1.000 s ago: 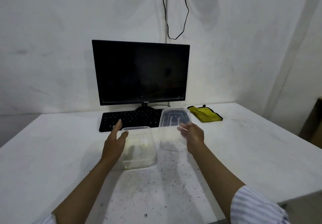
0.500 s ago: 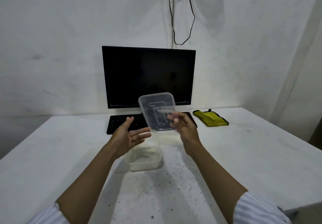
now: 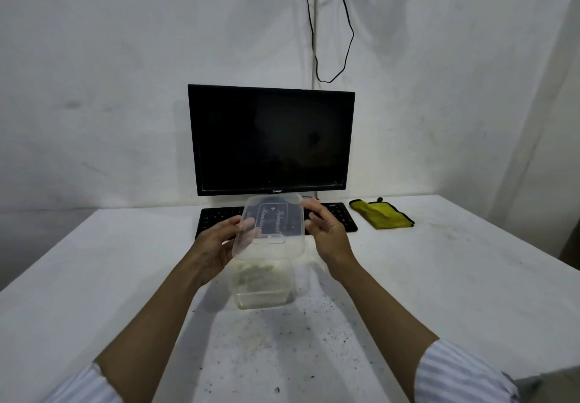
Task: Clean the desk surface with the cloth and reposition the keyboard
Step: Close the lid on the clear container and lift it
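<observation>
Fingers (image 3: 249, 225) of the left hand (image 3: 213, 247) pinch the clear lid (image 3: 270, 230) by its 9 o'clock edge; right hand (image 3: 326, 233) sits half-curled at the 3 o'clock edge, can't tell if it's gripping. I'd square the lid over the tub (image 3: 262, 286) and press all corners evenly. Yellow cloth (image 3: 381, 217) waits at 2 o'clock on the worktop (image 3: 439, 277), keyboard (image 3: 216, 219) at 12.
</observation>
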`<state>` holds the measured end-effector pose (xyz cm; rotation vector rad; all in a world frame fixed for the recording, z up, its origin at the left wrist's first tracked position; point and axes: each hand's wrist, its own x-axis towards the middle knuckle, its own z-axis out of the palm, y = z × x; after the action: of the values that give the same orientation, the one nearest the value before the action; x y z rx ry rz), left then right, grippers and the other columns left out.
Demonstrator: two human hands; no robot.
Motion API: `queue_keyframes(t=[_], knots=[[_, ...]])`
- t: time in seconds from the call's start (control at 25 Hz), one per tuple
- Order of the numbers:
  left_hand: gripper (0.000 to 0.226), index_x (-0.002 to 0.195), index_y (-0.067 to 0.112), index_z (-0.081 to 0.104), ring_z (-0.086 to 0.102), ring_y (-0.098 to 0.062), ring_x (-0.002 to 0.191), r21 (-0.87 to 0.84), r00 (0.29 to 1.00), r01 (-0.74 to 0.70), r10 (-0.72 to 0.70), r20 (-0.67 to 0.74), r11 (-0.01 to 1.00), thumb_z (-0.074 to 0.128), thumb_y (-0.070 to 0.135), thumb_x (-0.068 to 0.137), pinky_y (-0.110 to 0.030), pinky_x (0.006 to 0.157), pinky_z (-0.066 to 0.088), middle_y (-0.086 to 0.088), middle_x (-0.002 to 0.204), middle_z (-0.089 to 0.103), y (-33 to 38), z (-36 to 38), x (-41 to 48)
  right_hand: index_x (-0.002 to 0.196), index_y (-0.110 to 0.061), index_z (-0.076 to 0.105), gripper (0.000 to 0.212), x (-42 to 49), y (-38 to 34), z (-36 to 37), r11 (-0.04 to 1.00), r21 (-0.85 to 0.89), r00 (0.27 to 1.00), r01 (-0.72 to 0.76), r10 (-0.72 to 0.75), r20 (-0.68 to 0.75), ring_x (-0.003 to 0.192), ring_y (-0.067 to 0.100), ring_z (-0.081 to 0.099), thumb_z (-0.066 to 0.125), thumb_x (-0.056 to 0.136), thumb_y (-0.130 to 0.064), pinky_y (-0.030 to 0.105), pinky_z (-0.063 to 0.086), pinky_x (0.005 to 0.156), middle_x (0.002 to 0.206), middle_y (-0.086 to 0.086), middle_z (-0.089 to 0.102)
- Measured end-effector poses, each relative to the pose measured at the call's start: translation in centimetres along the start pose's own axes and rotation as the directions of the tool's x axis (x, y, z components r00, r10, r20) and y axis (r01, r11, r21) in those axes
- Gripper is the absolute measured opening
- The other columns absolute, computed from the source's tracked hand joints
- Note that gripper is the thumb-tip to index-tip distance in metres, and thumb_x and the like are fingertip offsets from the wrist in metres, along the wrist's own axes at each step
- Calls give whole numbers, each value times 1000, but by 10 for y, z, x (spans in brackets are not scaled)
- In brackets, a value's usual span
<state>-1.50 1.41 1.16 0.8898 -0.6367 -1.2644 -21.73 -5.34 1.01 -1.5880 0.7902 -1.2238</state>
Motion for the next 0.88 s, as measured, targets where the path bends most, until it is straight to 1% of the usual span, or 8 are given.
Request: queue_keyframes(t=[0.16, 0.28, 0.36, 0.44, 0.52, 0.64, 0.76, 0.88], knots=[[67, 130, 4, 50, 74, -24, 88, 57, 999, -46, 45, 27, 997, 70, 10, 67, -28, 66, 61, -6, 100, 76, 2, 0, -1, 142, -22, 40, 46, 6, -4, 12, 962, 204, 980, -180, 193, -46, 116, 22, 59, 51, 97, -24, 38, 47, 102, 134, 6, 55], [53, 133, 13, 45, 72, -29, 94, 60, 997, -62, 59, 43, 996, 61, 3, 84, -32, 69, 61, -7, 111, 72, -2, -2, 1, 148, -23, 28, 59, 7, -3, 25, 949, 263, 984, -173, 180, -2, 104, 21, 66, 55, 95, -21, 32, 56, 88, 129, 9, 59], [49, 132, 17, 49, 71, -30, 95, 148, 996, -87, 84, 28, 985, 60, 3, 86, -35, 75, 61, -12, 116, 69, -2, -1, 1, 147, -22, 31, 57, 9, -4, 33, 947, 263, 982, -183, 190, -4, 98, 19, 68, 54, 96, -16, 26, 58, 79, 127, 11, 61], [44, 129, 15, 54, 68, -31, 97, 267, 987, -127, 149, -64, 955, 60, 4, 87, -38, 83, 57, -16, 116, 67, -2, 1, 4, 146, -20, 34, 53, 10, -4, 40, 934, 283, 973, -218, 232, -17, 99, 19, 66, 52, 96, -12, 27, 57, 81, 128, 10, 60], [37, 124, 11, 58, 63, -29, 99, 401, 945, -172, 266, -191, 900, 61, 8, 88, -38, 87, 53, -15, 117, 65, -5, 1, 8, 146, -23, 35, 50, 10, 0, 46, 947, 208, 966, -245, 256, -25, 112, 20, 61, 48, 99, -15, 32, 53, 94, 134, 8, 56], [33, 120, 7, 61, 58, -20, 98, 542, 897, -162, 352, -268, 824, 63, 14, 88, -33, 89, 47, -10, 114, 64, -14, -2, 12, 148, -27, 32, 49, 7, 9, 55, 948, 49, 946, -314, 317, -62, 132, 22, 45, 42, 101, -17, 36, 41, 109, 148, 2, 43], [26, 112, 6, 64, 56, -22, 96, 602, 891, -43, 303, -337, 797, 64, 12, 87, -39, 89, 49, -12, 115, 64, -26, -11, 20, 145, -32, 34, 46, 4, 21, 58, 907, -39, 903, -419, 412, -123, 131, 25, 46, 41, 101, -22, 37, 42, 106, 149, 1, 41], [22, 107, 5, 65, 58, -29, 86, 556, 902, 42, 207, -378, 830, 63, 10, 86, -37, 70, 51, -19, 111, 65, -36, -20, 25, 147, -31, 32, 46, 1, 26, 60, 868, -54, 867, -493, 485, -115, 125, 26, 49, 34, 102, -20, 36, 45, 99, 148, 5, 42]])
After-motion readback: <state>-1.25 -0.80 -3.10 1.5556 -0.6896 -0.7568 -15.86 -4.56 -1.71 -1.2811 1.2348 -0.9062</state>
